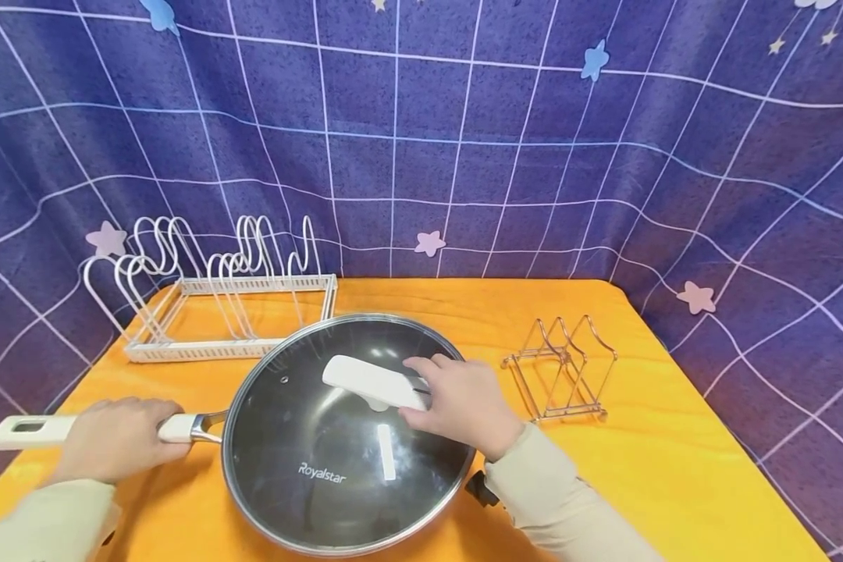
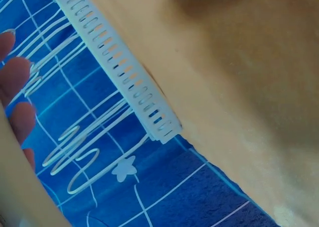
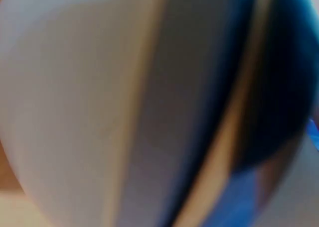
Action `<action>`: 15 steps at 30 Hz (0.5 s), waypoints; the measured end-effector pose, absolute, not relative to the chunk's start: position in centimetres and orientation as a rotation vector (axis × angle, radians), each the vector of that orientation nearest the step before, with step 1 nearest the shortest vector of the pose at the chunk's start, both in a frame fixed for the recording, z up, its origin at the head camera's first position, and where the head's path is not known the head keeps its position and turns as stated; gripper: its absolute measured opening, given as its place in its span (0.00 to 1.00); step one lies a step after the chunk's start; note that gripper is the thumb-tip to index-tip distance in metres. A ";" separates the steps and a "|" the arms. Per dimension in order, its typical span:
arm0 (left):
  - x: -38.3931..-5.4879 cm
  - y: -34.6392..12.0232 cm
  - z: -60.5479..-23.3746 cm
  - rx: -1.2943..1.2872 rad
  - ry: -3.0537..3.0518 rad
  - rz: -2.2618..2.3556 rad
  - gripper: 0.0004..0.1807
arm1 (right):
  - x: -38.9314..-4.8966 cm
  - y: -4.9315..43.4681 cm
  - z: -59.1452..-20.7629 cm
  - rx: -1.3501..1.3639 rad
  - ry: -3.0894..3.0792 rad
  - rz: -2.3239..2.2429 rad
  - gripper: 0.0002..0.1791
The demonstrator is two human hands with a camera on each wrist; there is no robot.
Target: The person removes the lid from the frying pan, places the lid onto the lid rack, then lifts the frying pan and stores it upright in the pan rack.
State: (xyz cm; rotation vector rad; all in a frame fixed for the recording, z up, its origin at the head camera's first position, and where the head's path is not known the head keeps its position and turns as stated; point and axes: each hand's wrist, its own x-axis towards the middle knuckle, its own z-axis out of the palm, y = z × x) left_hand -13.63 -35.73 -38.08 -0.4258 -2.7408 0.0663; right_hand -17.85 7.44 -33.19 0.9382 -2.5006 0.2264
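At the left of the head view, my left hand grips the long cream handle of a wok. On the wok lies a dark glass lid with a metal rim, a small vent hole and the word Royalstar. My right hand holds the right end of the white lid handle, thumb on the near side and fingers on the far side. Fingers of the left hand show at the left edge of the left wrist view. The right wrist view is blurred and filled by close surfaces.
Behind the wok at left stands a white wire rack with upright loops; the lid's rim overlaps its near corner in the head view. A smaller metal wire rack stands at right. An orange cloth covers the table, with a blue grid-patterned curtain behind.
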 end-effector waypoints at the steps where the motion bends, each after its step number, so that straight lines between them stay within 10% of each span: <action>1: -13.6 -35.7 -38.2 -0.426 -2.720 0.071 0.15 | -17.9 7.4 -33.3 0.947 -2.484 0.217 0.29; 15: -13.5 -35.2 -38.5 -0.428 -2.665 0.085 0.15 | -18.1 7.5 -32.9 0.919 -2.798 0.461 0.26</action>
